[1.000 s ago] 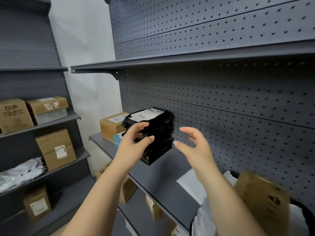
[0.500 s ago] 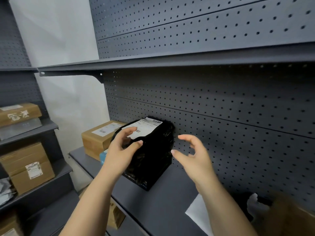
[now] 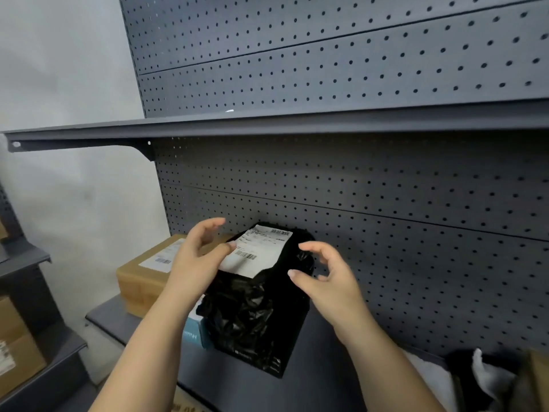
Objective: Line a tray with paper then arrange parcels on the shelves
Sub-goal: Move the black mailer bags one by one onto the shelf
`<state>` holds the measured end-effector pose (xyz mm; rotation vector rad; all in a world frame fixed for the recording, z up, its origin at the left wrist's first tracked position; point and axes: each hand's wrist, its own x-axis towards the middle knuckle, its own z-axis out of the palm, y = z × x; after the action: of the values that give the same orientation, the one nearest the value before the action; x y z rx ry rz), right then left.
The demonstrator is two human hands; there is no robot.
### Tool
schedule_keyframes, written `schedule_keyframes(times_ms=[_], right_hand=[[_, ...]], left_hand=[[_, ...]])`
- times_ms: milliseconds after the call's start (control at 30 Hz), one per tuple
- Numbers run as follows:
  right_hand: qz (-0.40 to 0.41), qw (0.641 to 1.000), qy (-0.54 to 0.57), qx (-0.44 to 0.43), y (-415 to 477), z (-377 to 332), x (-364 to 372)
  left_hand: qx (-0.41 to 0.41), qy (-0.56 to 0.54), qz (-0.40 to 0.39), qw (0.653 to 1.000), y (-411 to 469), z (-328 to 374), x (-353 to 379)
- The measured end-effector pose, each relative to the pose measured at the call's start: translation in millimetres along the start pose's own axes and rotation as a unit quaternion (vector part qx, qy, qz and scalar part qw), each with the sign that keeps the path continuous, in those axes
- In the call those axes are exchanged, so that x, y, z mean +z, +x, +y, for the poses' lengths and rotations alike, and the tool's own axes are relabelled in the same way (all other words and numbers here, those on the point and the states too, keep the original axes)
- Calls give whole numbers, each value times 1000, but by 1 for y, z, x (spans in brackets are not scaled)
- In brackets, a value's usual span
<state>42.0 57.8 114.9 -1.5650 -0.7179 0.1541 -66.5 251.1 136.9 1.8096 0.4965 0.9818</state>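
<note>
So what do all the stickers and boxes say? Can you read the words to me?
White label on the black parcel: barcodes and printed lines, too small to read.
White label on the brown box: a barcode and text, too blurred to read.
Blue box beside the black parcel: white letters on its side, partly hidden, not readable.
Label on the box at far left: blurred.
So no word can be read.

A parcel (image 3: 255, 307) wrapped in crinkled, glossy black plastic stands on the grey shelf (image 3: 320, 379), its back against the pegboard rear edge. A white shipping label (image 3: 258, 252) with barcodes covers its top face. Its front lower corner sits near the shelf's front edge.
</note>
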Motion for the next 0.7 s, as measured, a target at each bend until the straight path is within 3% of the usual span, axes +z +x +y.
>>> schedule_keyframes(times_ms=[533,700], right_hand=[[38,996,-13,79,39,19,76],[44,994,-31,90,41,19,88]], left_hand=[[-77,-12,-215,973,70,-57,-2],[-74,-1,-242,967,72,-60,2]])
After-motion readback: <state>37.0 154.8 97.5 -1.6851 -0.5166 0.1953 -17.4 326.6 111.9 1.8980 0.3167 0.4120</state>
